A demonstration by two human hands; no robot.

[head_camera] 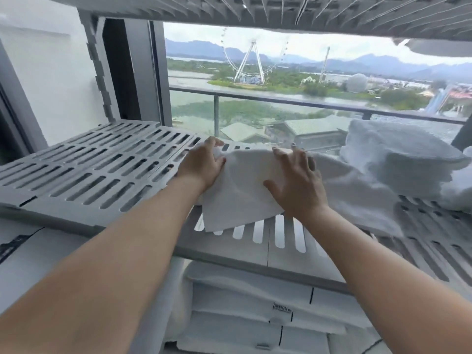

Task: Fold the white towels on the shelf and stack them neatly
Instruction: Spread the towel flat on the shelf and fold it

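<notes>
So, both hands are on the white towel (245,185) mid-frame on the slatted shelf (102,164). Left hand (204,164) pinches its far-left edge; right hand (296,185) lies flat, fingers (283,157) spread wide. Folded towel stack (398,159) sits at right.

Towel (242,185) plain white, unpatterned; folded stack (398,159) at right also white with fluffy texture; shelf (84,164) light grey with regular rows of dark oblong slots; linens below (255,302) white, black-stitched marks.
</notes>
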